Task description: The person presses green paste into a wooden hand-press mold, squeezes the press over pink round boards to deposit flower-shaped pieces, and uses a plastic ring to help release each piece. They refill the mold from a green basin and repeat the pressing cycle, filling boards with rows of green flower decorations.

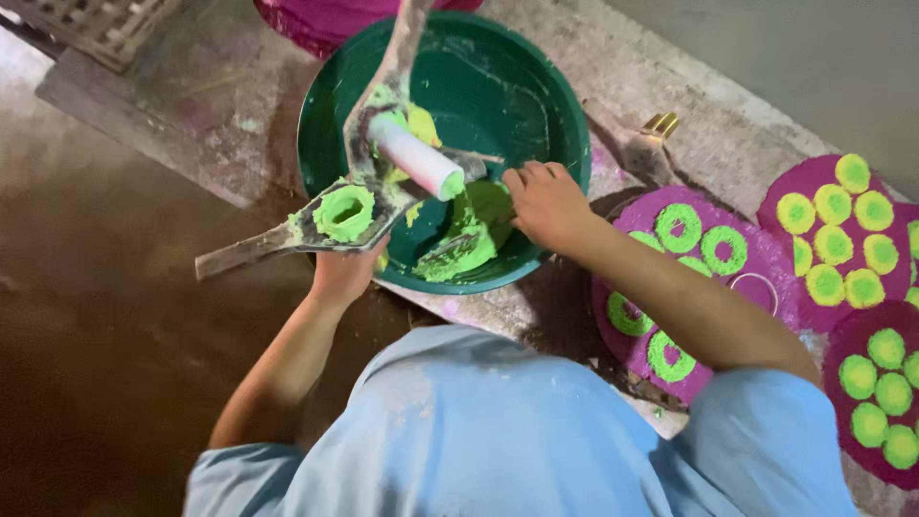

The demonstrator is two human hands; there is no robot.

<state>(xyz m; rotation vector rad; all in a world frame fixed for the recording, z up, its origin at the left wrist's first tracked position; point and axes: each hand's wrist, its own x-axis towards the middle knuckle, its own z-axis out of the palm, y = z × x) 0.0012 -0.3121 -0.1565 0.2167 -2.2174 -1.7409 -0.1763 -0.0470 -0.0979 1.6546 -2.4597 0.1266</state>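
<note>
My left hand (345, 273) grips from below a hinged wooden mould (251, 251) held over the near rim of a green basin (560, 91). A ring of bright green paste (343, 213) sits in the mould's lower paddle. A white cylinder (416, 155) smeared with green juts from its raised upper arm (402, 38). My right hand (546, 203) reaches into the basin with fingers curled down into a lump of green paste (469, 239) at the basin's near side. What lies under those fingers is hidden.
To the right, round magenta discs lie on the stone slab: one with green rings (670, 278), others with solid green-yellow rounds (833, 230) (881, 393). A gold-tipped tool (661, 124) rests beyond them. A magenta basin (325, 21) and a wooden crate (96, 24) sit at the top.
</note>
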